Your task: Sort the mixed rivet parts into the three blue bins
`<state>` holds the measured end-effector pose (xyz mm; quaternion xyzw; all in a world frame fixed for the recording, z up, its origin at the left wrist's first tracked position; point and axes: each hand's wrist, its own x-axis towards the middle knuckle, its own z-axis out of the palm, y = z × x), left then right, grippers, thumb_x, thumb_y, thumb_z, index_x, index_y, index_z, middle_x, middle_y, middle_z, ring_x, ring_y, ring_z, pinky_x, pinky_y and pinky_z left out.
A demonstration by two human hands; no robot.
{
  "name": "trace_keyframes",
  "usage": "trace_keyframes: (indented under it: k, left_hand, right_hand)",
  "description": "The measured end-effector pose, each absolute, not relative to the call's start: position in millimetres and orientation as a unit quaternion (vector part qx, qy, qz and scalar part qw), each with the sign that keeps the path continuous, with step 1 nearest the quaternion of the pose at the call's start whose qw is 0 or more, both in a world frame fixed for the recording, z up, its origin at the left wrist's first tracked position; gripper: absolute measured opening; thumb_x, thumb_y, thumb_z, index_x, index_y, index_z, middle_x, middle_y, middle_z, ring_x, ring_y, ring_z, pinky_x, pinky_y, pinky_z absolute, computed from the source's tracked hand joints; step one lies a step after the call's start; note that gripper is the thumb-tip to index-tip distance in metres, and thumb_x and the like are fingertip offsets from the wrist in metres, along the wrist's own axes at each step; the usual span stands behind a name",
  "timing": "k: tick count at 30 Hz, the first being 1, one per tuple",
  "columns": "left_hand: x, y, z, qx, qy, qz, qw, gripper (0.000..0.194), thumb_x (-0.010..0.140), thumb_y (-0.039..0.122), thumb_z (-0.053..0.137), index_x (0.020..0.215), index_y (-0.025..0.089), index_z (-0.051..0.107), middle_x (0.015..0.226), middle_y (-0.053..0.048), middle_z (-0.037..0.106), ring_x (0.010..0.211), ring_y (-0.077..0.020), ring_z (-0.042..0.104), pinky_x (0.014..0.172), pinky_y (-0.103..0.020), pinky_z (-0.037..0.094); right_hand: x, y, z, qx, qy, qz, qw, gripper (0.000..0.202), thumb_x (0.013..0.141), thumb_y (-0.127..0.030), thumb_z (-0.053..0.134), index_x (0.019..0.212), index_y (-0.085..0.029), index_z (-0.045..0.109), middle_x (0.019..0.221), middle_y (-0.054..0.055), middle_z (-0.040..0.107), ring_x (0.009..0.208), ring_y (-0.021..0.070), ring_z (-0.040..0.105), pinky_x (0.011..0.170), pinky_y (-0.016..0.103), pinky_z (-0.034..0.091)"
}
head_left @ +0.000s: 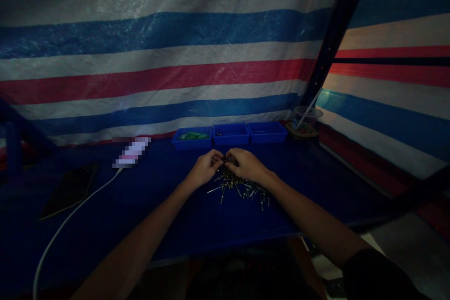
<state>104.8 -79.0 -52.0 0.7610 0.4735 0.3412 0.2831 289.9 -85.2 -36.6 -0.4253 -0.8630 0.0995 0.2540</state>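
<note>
A heap of small metal pins (239, 186), like rivets with thin shanks and some brassy ends, lies loose on the blue table top (154, 225). Over the heap's far side, my left hand (207, 167) has its fingers curled together in a pinch. My right hand (248, 164) meets it from the other side, fingers bent and closed, thumb toward the left hand. Between the fingertips are small dark metal bits, too dim to tell apart. Part of the heap is hidden under the right hand and wrist.
Behind the hands stand three blue trays: the left tray (175, 138) holds something green, beside a middle tray (232, 139) and a right tray (269, 137). A clear cup (307, 115) is at back right. Leftward lie a lit phone (132, 152), white cable (73, 213) and dark tablet-like slab (70, 187).
</note>
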Motion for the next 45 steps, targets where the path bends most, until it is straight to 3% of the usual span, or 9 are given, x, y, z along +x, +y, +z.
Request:
trace_keyframes:
  k: [6,13,20,23,26,30,33,39,45]
  left_hand:
    - [104.6,-83.9,-44.5,0.653,0.398,0.427,0.483,0.029,0.077,0.031,0.064,0.096,0.017,0.049,0.08,0.0,0.063,0.075,-0.0129,0.06,0.072,-0.026,0.045]
    - [106.3,-86.7,-43.4,0.598,0.372,0.445,0.553,0.043,0.075,0.041,0.068,0.104,0.016,0.048,0.078,-0.001,0.062,0.068,-0.0112,0.059,0.066,-0.024,0.044]
    - [98.9,-88.5,-42.4,0.845,0.419,0.246,0.224,0.025,0.085,0.034,0.056,0.104,0.018,0.056,0.09,-0.005,0.066,0.086,-0.0194,0.061,0.078,-0.033,0.046]
    - [93.7,-91.6,-39.7,0.883,0.41,0.173,0.147,0.021,0.087,0.029,0.052,0.106,0.02,0.058,0.096,-0.005,0.065,0.092,-0.0197,0.06,0.08,-0.033,0.045]
    - [86.1,-92.4,-38.4,0.885,0.419,0.144,0.143,0.03,0.086,0.028,0.053,0.116,0.021,0.054,0.099,-0.004,0.064,0.095,-0.0193,0.059,0.082,-0.031,0.045]
    - [75.5,-89.1,-38.8,0.876,0.445,0.129,0.137,0.039,0.082,0.024,0.054,0.121,0.02,0.051,0.103,-0.006,0.062,0.095,-0.0197,0.058,0.082,-0.031,0.045]
    - [73.3,-86.1,-38.7,0.874,0.453,0.11,0.135,0.025,0.081,0.019,0.051,0.104,0.018,0.059,0.096,-0.007,0.062,0.086,-0.0187,0.058,0.075,-0.03,0.044]
    - [85.2,-85.2,-34.7,0.823,0.45,0.23,0.26,0.013,0.081,0.021,0.052,0.093,0.017,0.057,0.081,-0.002,0.061,0.073,-0.0148,0.058,0.067,-0.027,0.045]
    - [97.0,-85.8,-31.5,0.635,0.424,0.442,0.471,0.031,0.074,0.032,0.065,0.096,0.017,0.049,0.074,0.002,0.061,0.068,-0.0123,0.06,0.068,-0.026,0.047]
  right_hand:
    - [286.0,-92.3,-29.2,-0.353,-0.881,0.087,0.301,0.016,0.085,-0.025,0.056,0.1,-0.017,0.058,0.086,0.003,0.059,0.081,0.015,0.052,0.073,0.028,0.039]
    - [285.7,-91.3,-29.2,-0.318,-0.87,0.065,0.372,0.01,0.086,-0.025,0.056,0.09,-0.018,0.062,0.081,0.003,0.06,0.079,0.0145,0.055,0.072,0.028,0.044]
    - [298.3,-117.8,25.5,-0.249,-0.612,-0.195,0.725,0.016,0.084,-0.02,0.057,0.1,-0.025,0.055,0.085,0.001,0.059,0.081,0.0164,0.058,0.073,0.035,0.048]
    - [306.8,-124.3,49.0,-0.183,-0.523,-0.286,0.782,0.029,0.084,-0.017,0.057,0.109,-0.03,0.051,0.088,-0.001,0.057,0.086,0.0175,0.058,0.076,0.037,0.048]
    - [314.5,-107.9,48.7,-0.255,-0.568,-0.296,0.724,0.025,0.086,-0.017,0.054,0.109,-0.027,0.053,0.088,0.0,0.059,0.084,0.0173,0.058,0.075,0.035,0.049]
    - [329.9,-68.7,17.4,-0.516,-0.705,-0.176,0.454,0.04,0.084,-0.032,0.057,0.12,-0.014,0.054,0.102,0.012,0.061,0.098,0.0266,0.056,0.084,0.043,0.047]
    - [341.4,-55.0,-4.5,-0.619,-0.706,-0.095,0.329,0.048,0.083,-0.04,0.057,0.123,-0.013,0.054,0.11,0.015,0.06,0.104,0.03,0.054,0.087,0.044,0.045]
    - [315.4,-72.6,-20.0,-0.528,-0.775,-0.022,0.346,0.036,0.087,-0.038,0.052,0.115,-0.016,0.06,0.102,0.009,0.064,0.098,0.0228,0.056,0.089,0.037,0.043]
    - [273.3,-94.9,-31.7,-0.406,-0.867,0.012,0.289,0.023,0.087,-0.032,0.054,0.1,-0.016,0.063,0.092,0.006,0.064,0.087,0.0175,0.055,0.08,0.031,0.042]
